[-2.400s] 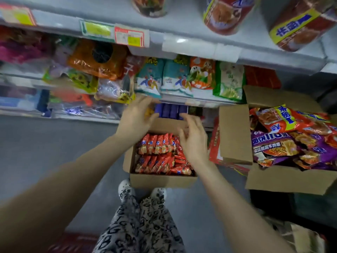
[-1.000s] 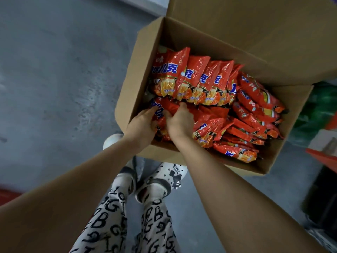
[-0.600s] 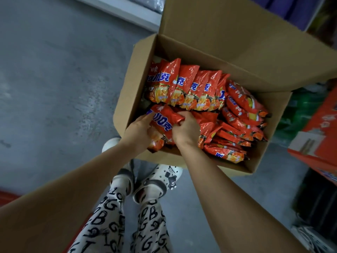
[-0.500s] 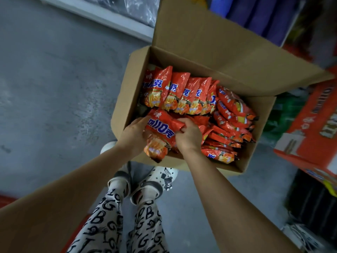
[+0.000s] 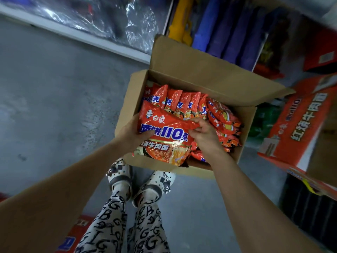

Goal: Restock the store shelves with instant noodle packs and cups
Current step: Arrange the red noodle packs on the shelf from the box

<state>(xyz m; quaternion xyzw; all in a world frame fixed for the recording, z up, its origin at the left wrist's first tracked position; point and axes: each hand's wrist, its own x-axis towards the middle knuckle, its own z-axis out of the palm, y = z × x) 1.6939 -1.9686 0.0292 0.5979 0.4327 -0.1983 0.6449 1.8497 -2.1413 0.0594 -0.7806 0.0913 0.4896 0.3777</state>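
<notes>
We're standing on the grey floor [image 5: 54, 88] over the open cardboard box [image 5: 209, 83], which sits just ahead of our feet with its far flap leaning toward the bottom shelf [image 5: 102, 39]. Inside, red noodle packs [image 5: 182, 103] stand on edge in a row along the far wall, more stacked flat down the right side. One noodle pack [image 5: 164, 136] is raised above the near part of the box, face up to us, its long axis running from the far end down toward our feet, logo end away. Our left hand [image 5: 131, 133] grips its left edge, thumb laid across the blue lettering; our right hand [image 5: 204, 134] pinches its right edge, fingers curled into the wrapper. So both hands are closed on this one pack, one each side, neither nearer. The shelving lies ahead and above, so we'd judge the carry goes up and forward, long axis leading.
</notes>
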